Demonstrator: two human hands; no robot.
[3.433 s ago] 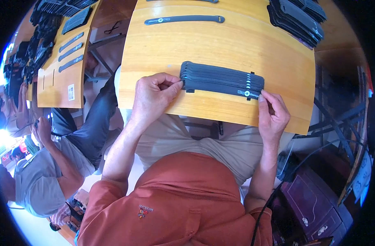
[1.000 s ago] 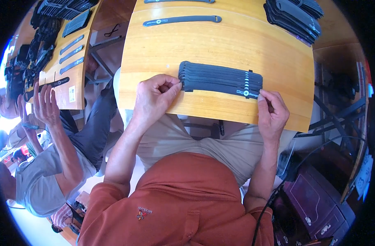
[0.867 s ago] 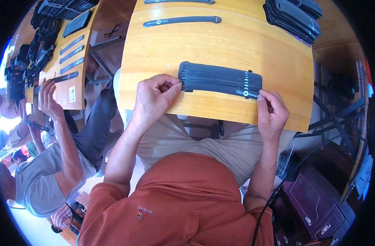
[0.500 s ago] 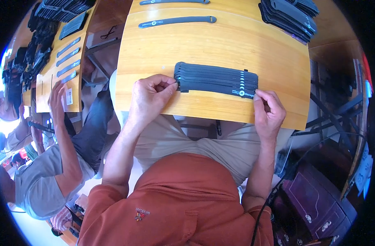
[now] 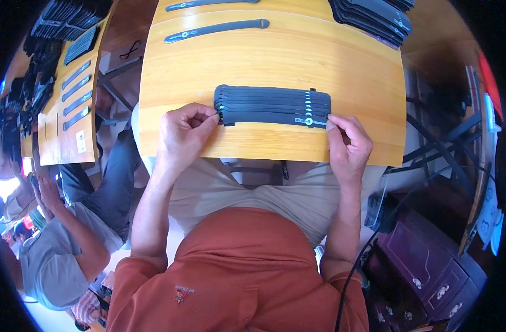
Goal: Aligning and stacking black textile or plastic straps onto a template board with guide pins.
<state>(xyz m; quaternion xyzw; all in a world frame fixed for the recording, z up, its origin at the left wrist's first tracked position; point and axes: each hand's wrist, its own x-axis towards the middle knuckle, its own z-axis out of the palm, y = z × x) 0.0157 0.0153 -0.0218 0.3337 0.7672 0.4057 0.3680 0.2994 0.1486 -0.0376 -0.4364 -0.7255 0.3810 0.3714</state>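
Note:
A row of overlapping dark grey hook-and-loop straps [image 5: 264, 99] lies near the front edge of the wooden table [image 5: 242, 61]. The strap closest to me [image 5: 266, 117] has pale printing towards its right end. At its left end, the thumb and fingers of my left hand [image 5: 182, 135] are closed in a pinch. My right hand [image 5: 349, 146] pinches its right end between thumb and forefinger. Small black tabs stick out from under the row at the front left and back right.
Farther back lie a single strap with a slotted end [image 5: 217, 31] and part of another. A pile of straps [image 5: 372, 19] stands at the far right. To the left, a co-worker [image 5: 65, 249] sits by another table [image 5: 65, 146] holding straps. Dark drawers [image 5: 424, 265] stand at the lower right.
The whole view has shifted, so the table and straps appear farther left. Both my hands stay at the front strap's ends. The co-worker's raised hand has come down away from their table.

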